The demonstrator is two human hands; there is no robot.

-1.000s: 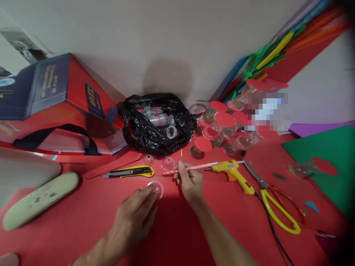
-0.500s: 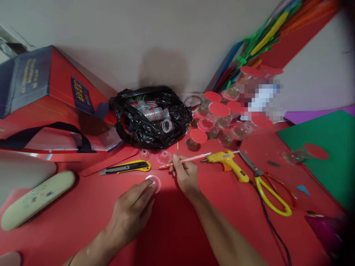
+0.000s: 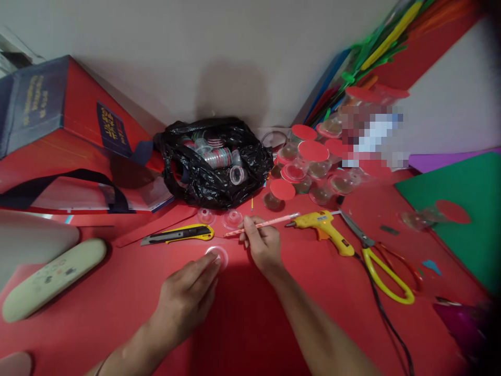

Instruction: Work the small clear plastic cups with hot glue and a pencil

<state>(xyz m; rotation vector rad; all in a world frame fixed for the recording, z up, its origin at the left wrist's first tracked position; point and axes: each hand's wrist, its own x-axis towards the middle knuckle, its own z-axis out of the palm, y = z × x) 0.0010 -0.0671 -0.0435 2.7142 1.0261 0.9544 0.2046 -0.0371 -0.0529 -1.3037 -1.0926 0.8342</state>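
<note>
Two hands meet mid-sheet; left hand [image 3: 187, 297] lies flat, fingertips pressing a clear lid [image 3: 217, 256]; right hand [image 3: 263, 247] pinches a pink pencil [image 3: 261, 224] held nearly level.

The clear plastic lid [image 3: 217, 256] looks glossy and see-through on the matt red paper sheet [image 3: 117, 292]. The black bag [image 3: 207, 177] is shiny, crinkled plastic film. The glue gun [image 3: 324, 230] is smooth yellow plastic; the scissors [image 3: 376, 258] have metal blades.
</note>
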